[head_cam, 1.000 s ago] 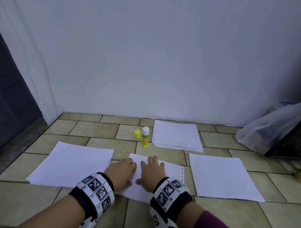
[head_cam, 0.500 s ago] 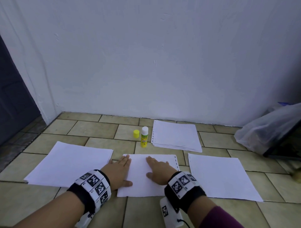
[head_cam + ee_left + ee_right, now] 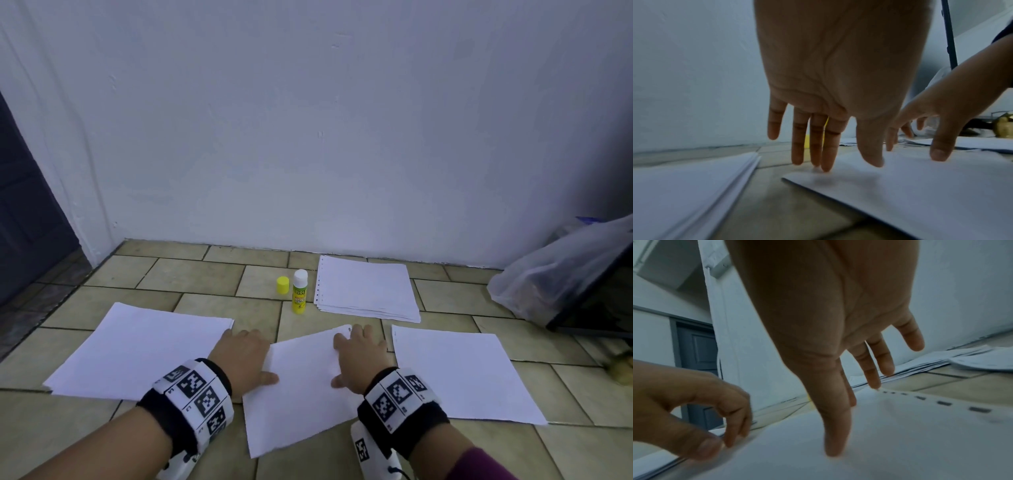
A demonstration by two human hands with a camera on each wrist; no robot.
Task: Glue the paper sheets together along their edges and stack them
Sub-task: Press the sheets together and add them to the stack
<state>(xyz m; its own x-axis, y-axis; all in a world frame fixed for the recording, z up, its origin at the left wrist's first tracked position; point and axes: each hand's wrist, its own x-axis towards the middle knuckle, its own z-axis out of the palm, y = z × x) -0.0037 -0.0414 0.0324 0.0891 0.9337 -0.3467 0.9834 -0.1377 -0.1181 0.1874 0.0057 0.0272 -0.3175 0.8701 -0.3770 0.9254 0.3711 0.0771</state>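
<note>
Paper lies in four places on the tiled floor (image 3: 205, 274), and I have both hands down on the middle sheet (image 3: 305, 387), which sits nearest me, skewed so that its far right corner points toward the wall. My left hand (image 3: 245, 359) rests on that sheet's left edge, fingers (image 3: 826, 146) straight and spread, tips touching the paper at its far left corner, thumb laid on the sheet. My right hand (image 3: 363, 359) presses on the right part of the same sheet, fingers (image 3: 836, 426) extended and relaxed, gripping nothing; from the right wrist view I see a row of punched slots along the sheet's edge beside them.

Left of the middle sheet lies the left pile (image 3: 144, 349), several sheets thick as the left wrist view shows, just beside my left hand. To the right lies the right sheet (image 3: 462, 373), close to the middle one but apart from it. Farther off, near the wall, is the far stack (image 3: 366, 287) with a perforated left edge. Just left of that stack stands the glue stick (image 3: 299, 291), upright, with its yellow cap (image 3: 283, 285) off and sitting beside it on the floor. A translucent plastic bag (image 3: 561, 267) slumps at the far right.
</note>
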